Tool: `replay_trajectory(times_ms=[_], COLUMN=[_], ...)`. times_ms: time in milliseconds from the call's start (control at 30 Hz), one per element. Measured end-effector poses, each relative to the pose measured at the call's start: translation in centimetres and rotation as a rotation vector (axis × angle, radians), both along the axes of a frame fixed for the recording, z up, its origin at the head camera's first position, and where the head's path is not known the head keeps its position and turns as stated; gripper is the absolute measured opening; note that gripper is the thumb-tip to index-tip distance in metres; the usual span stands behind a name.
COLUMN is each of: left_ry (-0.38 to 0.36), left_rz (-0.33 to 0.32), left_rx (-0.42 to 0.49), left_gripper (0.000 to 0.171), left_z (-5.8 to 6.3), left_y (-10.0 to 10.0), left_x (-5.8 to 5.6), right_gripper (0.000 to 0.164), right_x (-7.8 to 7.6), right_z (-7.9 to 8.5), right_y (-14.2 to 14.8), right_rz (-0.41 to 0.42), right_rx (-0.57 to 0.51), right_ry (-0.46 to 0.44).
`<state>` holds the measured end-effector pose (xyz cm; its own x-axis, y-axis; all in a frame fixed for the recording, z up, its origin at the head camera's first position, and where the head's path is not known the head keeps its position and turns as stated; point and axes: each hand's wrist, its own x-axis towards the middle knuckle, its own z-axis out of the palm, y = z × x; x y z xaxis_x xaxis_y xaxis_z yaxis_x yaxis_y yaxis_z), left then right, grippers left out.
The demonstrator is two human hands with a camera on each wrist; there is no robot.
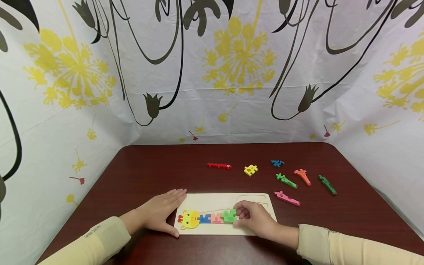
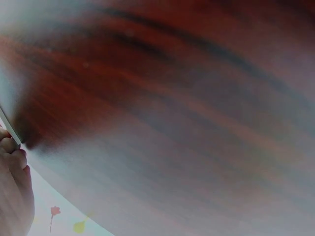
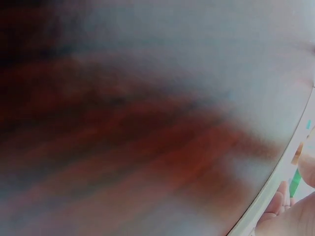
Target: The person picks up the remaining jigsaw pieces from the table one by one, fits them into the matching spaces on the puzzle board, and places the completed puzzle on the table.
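Observation:
A pale wooden puzzle board [image 1: 212, 199] lies near the table's front. On its left sits a yellow giraffe head piece [image 1: 190, 219], followed by a blue piece [image 1: 205, 218], a salmon-pink piece [image 1: 216, 218] and a green puzzle piece [image 1: 229, 216] in a row. My left hand [image 1: 162, 210] rests with straight fingers along the board's left edge. At the right end of the row, my right hand [image 1: 256, 219] pinches the green piece between thumb and curled fingers. The right wrist view shows the green piece [image 3: 295, 184] beside the fingers.
Loose pieces lie beyond the board: a red strip [image 1: 219, 165], a yellow piece [image 1: 250, 169], a blue one [image 1: 277, 162], a light green one [image 1: 286, 180], an orange one [image 1: 303, 176], a dark green one [image 1: 327, 184] and a pink one [image 1: 287, 198]. Patterned cloth [image 1: 195, 81] hangs behind.

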<state>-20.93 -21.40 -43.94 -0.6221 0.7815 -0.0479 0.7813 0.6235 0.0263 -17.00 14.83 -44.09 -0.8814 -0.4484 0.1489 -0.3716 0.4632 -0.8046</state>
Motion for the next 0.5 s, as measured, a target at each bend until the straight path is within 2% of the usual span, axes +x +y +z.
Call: replay_trajectory(times_ms=[500], left_ry=[0.004], left_rz=[0.002], left_rx=[0.000], left_gripper=[0.117], left_z=[-0.04], left_y=[0.02], left_x=[0.00], right_gripper=[0.033], right_x=[0.00], right_z=[0.08], right_y=[-0.13], right_rz=[0.010], right_rx=[0.018], right_ry=[0.006])
